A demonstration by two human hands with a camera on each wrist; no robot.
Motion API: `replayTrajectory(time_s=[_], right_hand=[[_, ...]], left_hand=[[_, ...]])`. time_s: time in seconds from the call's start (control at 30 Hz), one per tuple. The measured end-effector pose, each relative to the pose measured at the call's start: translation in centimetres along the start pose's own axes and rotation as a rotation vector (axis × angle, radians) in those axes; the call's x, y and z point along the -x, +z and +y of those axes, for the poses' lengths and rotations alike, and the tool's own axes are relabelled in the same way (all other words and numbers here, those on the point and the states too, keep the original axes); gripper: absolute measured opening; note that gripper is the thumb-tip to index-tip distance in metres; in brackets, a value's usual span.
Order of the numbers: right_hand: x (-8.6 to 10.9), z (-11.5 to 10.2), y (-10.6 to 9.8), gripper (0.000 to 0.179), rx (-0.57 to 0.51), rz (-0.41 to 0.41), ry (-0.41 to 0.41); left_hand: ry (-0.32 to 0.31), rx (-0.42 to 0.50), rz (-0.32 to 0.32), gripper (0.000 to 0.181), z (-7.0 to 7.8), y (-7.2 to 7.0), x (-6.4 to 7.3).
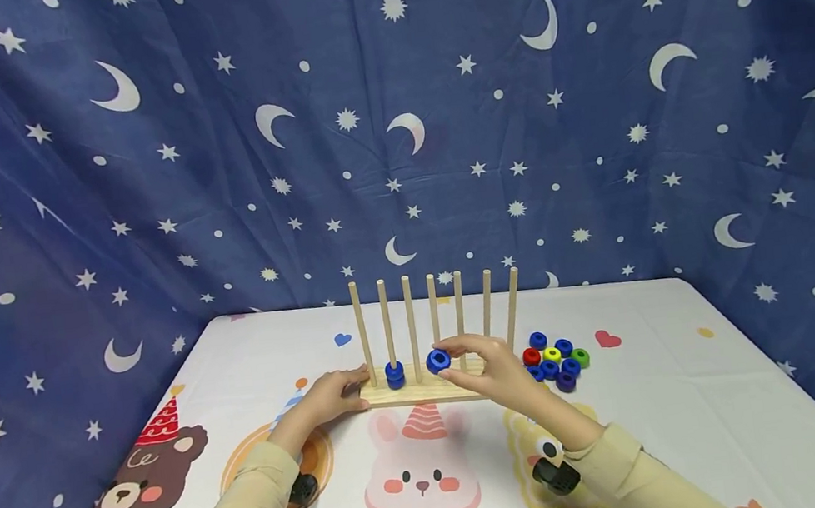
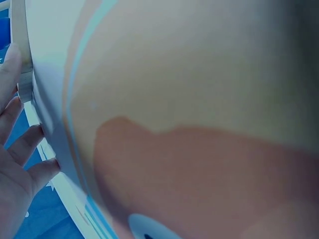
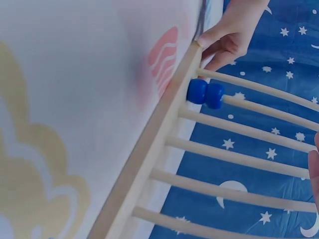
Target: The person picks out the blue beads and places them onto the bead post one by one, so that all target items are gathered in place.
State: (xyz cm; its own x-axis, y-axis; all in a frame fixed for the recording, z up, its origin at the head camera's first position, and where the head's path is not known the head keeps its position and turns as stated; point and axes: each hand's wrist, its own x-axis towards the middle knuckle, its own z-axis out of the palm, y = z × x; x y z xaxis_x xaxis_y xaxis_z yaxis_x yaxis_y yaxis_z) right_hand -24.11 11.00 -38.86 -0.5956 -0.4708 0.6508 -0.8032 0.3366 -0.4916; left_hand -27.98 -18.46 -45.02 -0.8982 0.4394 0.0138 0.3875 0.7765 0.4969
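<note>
A wooden peg rack (image 1: 423, 393) with several upright pegs stands on the table. At its left end, my left hand (image 1: 333, 396) grips the base between thumb and fingers, which the right wrist view also shows. Two blue beads (image 1: 394, 375) are stacked low on the second peg from the left. In front of the middle pegs, my right hand (image 1: 496, 369) pinches another blue bead (image 1: 432, 363) between thumb and fingertips, its hole facing the head camera. Only a sliver of that hand appears at the right wrist view's edge, where the held bead is out of sight.
Right of the rack lie several loose blue beads (image 1: 566, 382), with one red bead (image 1: 531, 356), one yellow bead (image 1: 551, 354) and one green bead (image 1: 580, 358) among them. A printed white cloth (image 1: 667, 409) covers the table. A dark blue curtain (image 1: 347, 252) hangs behind.
</note>
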Motion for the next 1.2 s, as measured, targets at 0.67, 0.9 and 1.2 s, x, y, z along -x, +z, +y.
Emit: replayTrajectory(time_s=[0.67, 0.9, 1.2], right_hand=[[-3.8, -1.1, 1.2, 0.036, -0.065, 0.083, -0.056], [-4.9, -1.4, 1.1, 0.035, -0.064, 0.09, -0.063], [-6.5, -1.9, 0.9, 0.034, -0.047, 0.068, -0.056]], left_hand=[[0.0, -0.009, 0.009, 0.057, -0.3, 0.2, 0.0], [0.013, -0.014, 0.016, 0.055, -0.3, 0.3, -0.1], [-0.027, -0.005, 0.008, 0.055, -0.1, 0.1, 0.0]])
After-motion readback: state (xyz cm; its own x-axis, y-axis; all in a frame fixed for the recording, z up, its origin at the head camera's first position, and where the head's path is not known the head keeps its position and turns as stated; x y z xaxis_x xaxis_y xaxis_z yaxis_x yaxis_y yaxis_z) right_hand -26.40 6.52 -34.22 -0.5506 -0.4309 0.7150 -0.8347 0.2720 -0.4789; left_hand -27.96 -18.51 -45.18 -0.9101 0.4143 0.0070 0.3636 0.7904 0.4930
